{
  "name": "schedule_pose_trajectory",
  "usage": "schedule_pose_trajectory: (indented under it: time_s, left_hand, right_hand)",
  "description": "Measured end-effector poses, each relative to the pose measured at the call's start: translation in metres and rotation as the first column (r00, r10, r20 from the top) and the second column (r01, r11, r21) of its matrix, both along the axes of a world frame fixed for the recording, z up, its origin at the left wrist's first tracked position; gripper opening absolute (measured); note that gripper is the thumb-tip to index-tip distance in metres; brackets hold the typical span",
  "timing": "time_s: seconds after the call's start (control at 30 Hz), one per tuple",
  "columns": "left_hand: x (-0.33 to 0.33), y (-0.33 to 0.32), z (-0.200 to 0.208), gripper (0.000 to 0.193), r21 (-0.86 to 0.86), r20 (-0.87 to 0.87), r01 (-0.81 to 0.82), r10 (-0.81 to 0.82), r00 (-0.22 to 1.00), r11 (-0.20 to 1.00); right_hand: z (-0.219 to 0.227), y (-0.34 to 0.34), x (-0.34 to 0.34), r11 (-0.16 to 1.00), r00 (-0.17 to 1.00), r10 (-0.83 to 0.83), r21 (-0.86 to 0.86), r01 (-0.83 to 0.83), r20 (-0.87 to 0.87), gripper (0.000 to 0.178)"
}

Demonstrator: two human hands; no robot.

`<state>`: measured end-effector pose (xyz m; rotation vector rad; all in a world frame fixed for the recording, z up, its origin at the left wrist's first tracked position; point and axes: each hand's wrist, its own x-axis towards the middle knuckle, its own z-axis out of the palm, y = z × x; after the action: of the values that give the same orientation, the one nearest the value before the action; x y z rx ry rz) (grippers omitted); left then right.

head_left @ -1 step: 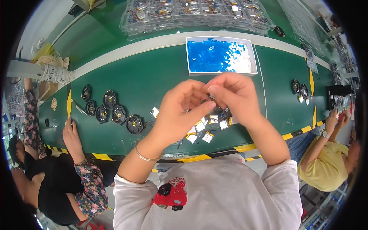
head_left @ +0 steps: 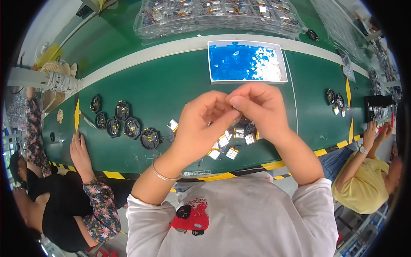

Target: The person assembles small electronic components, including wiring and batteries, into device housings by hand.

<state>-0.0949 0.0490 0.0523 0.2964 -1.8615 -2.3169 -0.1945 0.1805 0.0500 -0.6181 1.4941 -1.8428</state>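
Observation:
My left hand (head_left: 206, 118) and my right hand (head_left: 264, 110) meet over the green table, their thumbs and fingers pinched together. Whatever small thing sits between the fingertips is almost wholly hidden by them. Just below my hands lies a loose cluster of flat white battery cells with yellow ends, among them one battery cell (head_left: 232, 153) near the table's front edge. Small dark parts (head_left: 250, 127) lie mixed in beside my right hand. To the left of my left hand is a black round housing (head_left: 150, 138), with several similar ones farther left.
A white box (head_left: 247, 81) with a blue bottom and many white bits stands beyond my hands. Stacked clear trays (head_left: 222, 26) of wired parts sit behind it. Co-workers are at both sides; one co-worker's hand (head_left: 78, 147) rests on the table at left.
My hands have drawn slightly closer together at the fingertips, covering more of the small thing between them. The objects on the table stay put.

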Motion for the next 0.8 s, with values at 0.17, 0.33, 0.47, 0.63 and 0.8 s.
schedule_pose_trajectory:
  time_s: [0.17,0.33,0.47,0.63,0.8]
  left_hand:
    - [0.007,-0.007,-0.005,0.009,-0.128,0.038,0.055,-0.051,0.998,0.99]
    - [0.011,0.003,0.001,0.009,0.031,-0.021,-0.007,0.008,1.0,0.999]
    - [0.014,0.0,0.005,0.011,-0.134,-0.089,-0.034,0.022,0.996,0.99]
    - [0.015,-0.004,0.008,0.012,-0.105,0.014,0.007,-0.006,1.0,0.994]
    - [0.012,-0.01,0.008,0.007,0.066,0.066,0.008,-0.012,0.998,0.998]
  right_hand:
    - [-0.005,0.0,0.006,0.981,0.762,-0.103,0.063,0.185,-0.639,0.007]
    - [-0.01,-0.003,0.012,0.974,0.731,-0.196,-0.043,0.223,-0.654,0.008]
    - [-0.009,-0.002,0.012,0.991,0.811,-0.129,-0.039,0.131,-0.571,0.01]
    - [-0.014,-0.001,-0.01,0.994,0.433,-0.095,-0.058,0.097,-0.896,0.013]
    - [-0.001,0.002,-0.004,0.984,0.554,-0.151,-0.069,0.166,-0.818,0.013]
